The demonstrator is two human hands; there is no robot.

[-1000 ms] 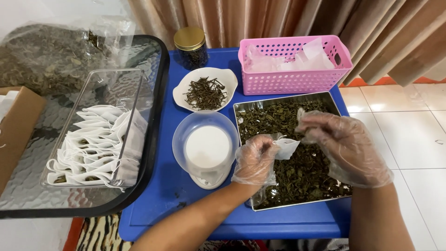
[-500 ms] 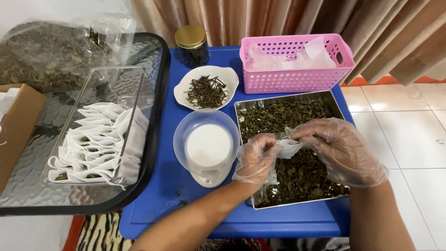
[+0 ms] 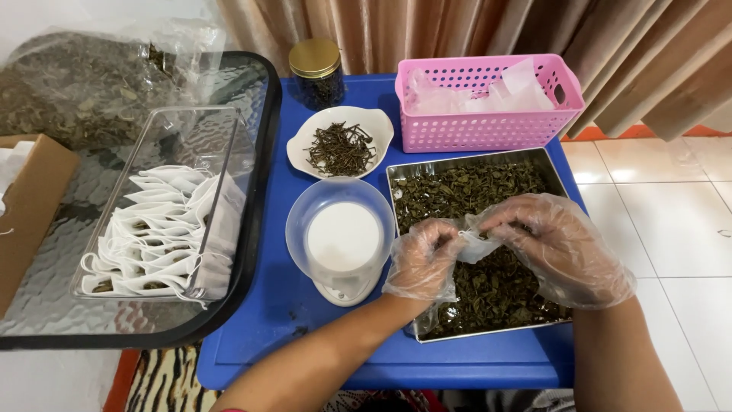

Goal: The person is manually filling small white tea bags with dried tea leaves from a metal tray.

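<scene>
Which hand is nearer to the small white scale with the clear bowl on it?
Left. The left hand sits just beside the scale, at its right edge. The right hand is farther right, over the metal tray of dried leaves.

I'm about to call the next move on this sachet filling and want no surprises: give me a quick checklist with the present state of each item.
1. Both hands on the sachet: ok. Left hand and right hand pinch the small white sachet between them.
2. Sachet over the metal tray of dried leaves: ok.
3. Sachet mouth open: cannot tell, fingers cover it.
4. Clear gloves on both hands: ok.
5. Scale with its clear bowl holding no leaves: ok.
6. Clear tray of filled sachets apart from the hands: ok.
</scene>
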